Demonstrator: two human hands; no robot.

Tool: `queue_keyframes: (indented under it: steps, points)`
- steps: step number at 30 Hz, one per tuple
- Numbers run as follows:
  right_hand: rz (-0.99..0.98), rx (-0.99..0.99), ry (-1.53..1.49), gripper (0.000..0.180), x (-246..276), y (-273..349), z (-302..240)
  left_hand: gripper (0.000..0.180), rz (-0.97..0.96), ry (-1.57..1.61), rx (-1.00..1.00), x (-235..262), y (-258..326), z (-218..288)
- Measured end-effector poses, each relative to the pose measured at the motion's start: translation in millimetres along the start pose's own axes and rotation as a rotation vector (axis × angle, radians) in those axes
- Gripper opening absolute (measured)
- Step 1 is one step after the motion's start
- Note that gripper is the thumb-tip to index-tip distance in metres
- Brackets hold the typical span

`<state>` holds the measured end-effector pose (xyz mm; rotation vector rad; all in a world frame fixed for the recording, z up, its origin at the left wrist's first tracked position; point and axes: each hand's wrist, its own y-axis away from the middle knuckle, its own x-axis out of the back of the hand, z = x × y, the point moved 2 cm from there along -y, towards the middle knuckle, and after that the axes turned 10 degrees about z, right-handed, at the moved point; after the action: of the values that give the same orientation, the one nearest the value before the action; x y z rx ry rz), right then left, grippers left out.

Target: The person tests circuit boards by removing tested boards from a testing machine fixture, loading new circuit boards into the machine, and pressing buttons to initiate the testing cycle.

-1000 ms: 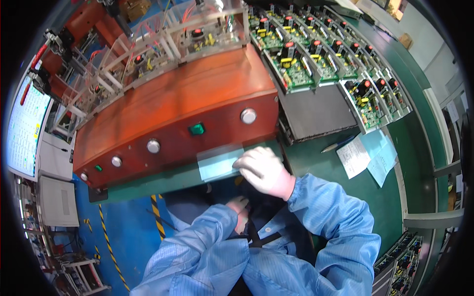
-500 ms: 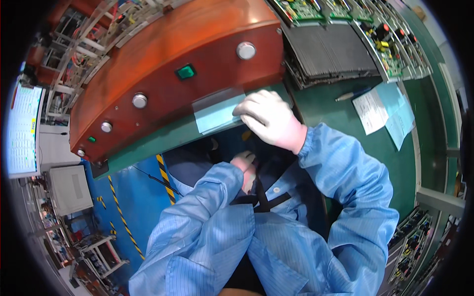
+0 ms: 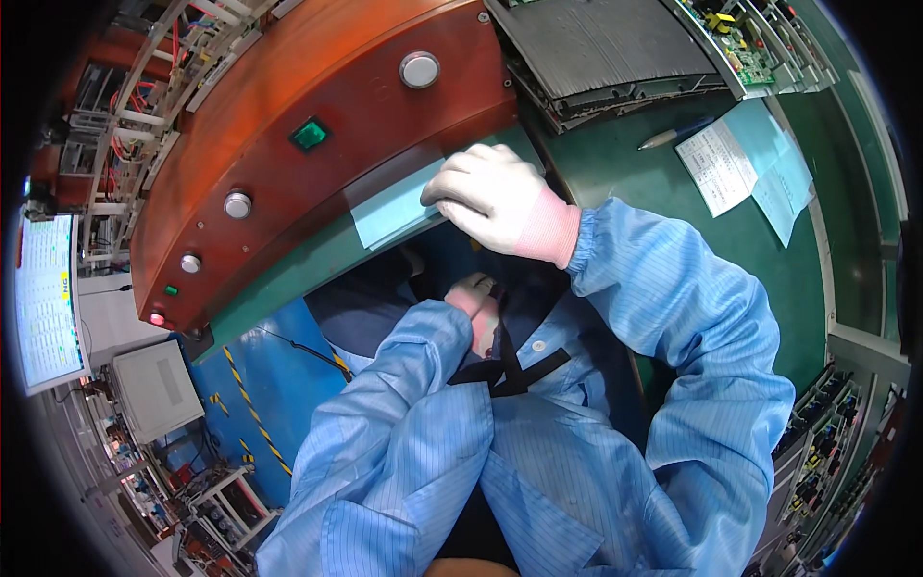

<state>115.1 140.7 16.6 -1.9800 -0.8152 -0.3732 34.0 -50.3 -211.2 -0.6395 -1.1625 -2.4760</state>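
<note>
My right hand (image 3: 495,200), in a white glove with a pink cuff, rests on the right end of a light-blue sheet of paper (image 3: 389,210) at the bench's front edge. Its fingers lie together, slightly bent, with the tips on the paper and no grip on it showing. Lower down, close to my body, my left hand (image 3: 475,306) is gloved too and has its fingers curled in. Whatever those fingers may hold is hidden. A dark strap (image 3: 510,370) crosses the blue smock just below that hand.
Behind the paper stands a red-orange machine housing (image 3: 317,87) with round silver buttons and a green switch (image 3: 310,134). On the green bench to the right are a dark stack of panels (image 3: 615,48), a pen (image 3: 673,135) and papers (image 3: 716,168). A screen (image 3: 48,298) glows at far left.
The whole view has shifted, so the machine and bench items sit higher and mostly further left. My right hand stays on the paper; my left hand stays curled near my body.
</note>
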Motion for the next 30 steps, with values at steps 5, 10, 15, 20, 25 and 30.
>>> queue_keyframes:
  steps: [5, 10, 15, 20, 25, 30]
  points:
    - [-0.016, -0.001, -0.007, 0.015, 1, -1, -1, 0.035, 0.038, 0.036, 0.032, 0, 3, -2]
    - [-0.029, 0.015, -0.002, 0.016, 2, -1, -3, 0.036, 0.077, 0.057, -0.062, -6, -6, -20]
    - [-0.057, -0.020, -0.035, 0.016, 4, -4, -5, 0.037, 0.084, 0.013, -0.114, -18, -27, -40]
    - [-0.078, -0.061, -0.067, 0.017, 4, -11, -5, 0.038, 0.103, 0.017, -0.164, -25, -37, -48]
    - [-0.021, -0.182, -0.148, 0.019, 5, -11, -7, 0.038, 0.111, 0.039, -0.157, -23, -40, -33]
    - [-0.019, -0.251, -0.152, 0.021, 3, -8, -10, 0.038, 0.134, 0.057, -0.167, -24, -38, -28]
